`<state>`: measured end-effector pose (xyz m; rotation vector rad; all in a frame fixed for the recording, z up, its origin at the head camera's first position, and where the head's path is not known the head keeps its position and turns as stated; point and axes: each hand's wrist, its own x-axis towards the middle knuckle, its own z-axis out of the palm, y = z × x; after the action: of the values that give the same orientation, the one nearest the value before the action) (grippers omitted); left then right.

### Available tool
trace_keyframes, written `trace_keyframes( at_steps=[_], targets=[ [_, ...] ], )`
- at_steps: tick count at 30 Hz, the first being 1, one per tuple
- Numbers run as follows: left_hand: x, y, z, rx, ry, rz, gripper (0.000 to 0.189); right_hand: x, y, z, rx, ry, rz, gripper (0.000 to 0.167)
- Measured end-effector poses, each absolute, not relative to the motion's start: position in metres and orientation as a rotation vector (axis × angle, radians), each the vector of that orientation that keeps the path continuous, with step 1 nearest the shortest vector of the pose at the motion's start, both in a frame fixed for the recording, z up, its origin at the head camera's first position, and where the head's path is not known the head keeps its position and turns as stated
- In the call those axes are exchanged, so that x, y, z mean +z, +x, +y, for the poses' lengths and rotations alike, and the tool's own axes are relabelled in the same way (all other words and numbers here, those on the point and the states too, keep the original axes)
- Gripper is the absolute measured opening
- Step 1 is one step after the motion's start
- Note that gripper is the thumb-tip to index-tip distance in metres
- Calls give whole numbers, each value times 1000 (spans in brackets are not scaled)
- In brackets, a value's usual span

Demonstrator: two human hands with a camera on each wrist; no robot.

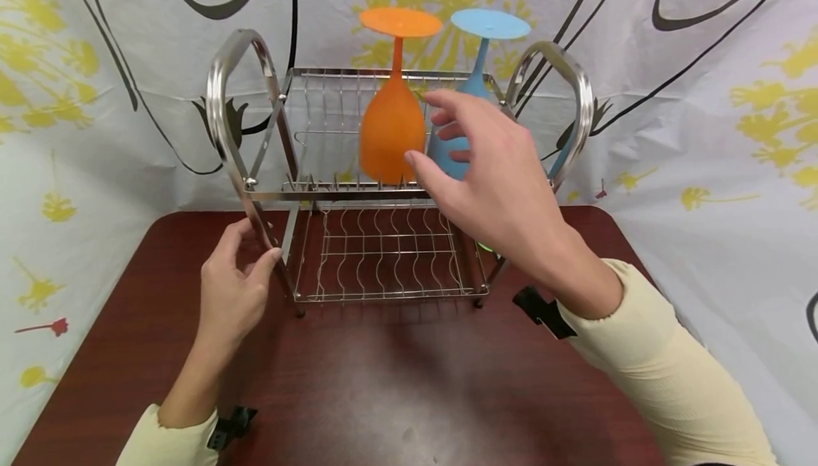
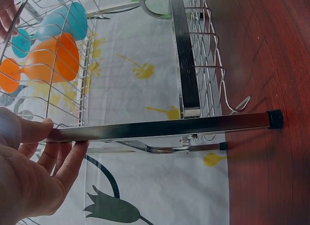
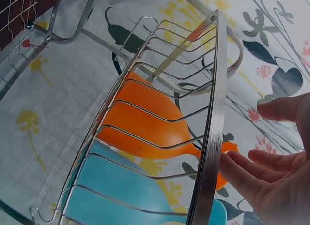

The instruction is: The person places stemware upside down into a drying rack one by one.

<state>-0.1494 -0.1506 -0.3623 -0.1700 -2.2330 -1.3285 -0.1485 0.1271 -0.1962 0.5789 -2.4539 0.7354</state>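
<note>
Left fingers [image 1: 267, 265] pinch the rack's left edge [image 1: 257, 219]; released right fingers [image 1: 450, 101] part in open room near the orange goblet [image 1: 391, 132].

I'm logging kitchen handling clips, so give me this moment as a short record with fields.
Setting: dark reddish table, patterned sheet behind
Main object: two-tier metal dish rack
Upper tier: orange goblet and blue goblet, side by side, upside down
Lower tier: wavy wire shelf
Left hand: pinches the left front post
Right hand: fingers relaxed, near both goblets, holding nothing
Partly hidden: something green at the right side, too little visible to name
</note>
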Motion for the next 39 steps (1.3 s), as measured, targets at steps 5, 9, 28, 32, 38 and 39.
trace_keyframes(
  at_steps=[5,9,28,32,38,39],
  targets=[
    [-363,-148,-151,-1330,-160,-2232,35,-201,-144,134,792,616,-2375,44],
    [-364,-149,-152,-1332,-182,-2233,36,-205,-141,140,831,622,-2327,40],
    [-366,-148,-151,-1351,-177,-2218,36,-227,-141,152,798,709,-2092,21],
    [-366,-149,-151,-1347,-180,-2224,37,-230,-138,154,816,685,-2096,20],
    [-366,-150,-151,-1360,-187,-2215,37,-233,-133,156,848,675,-2118,21],
    [-366,-150,-151,-1363,-188,-2213,37,-234,-133,156,855,674,-2124,21]
  ],
)
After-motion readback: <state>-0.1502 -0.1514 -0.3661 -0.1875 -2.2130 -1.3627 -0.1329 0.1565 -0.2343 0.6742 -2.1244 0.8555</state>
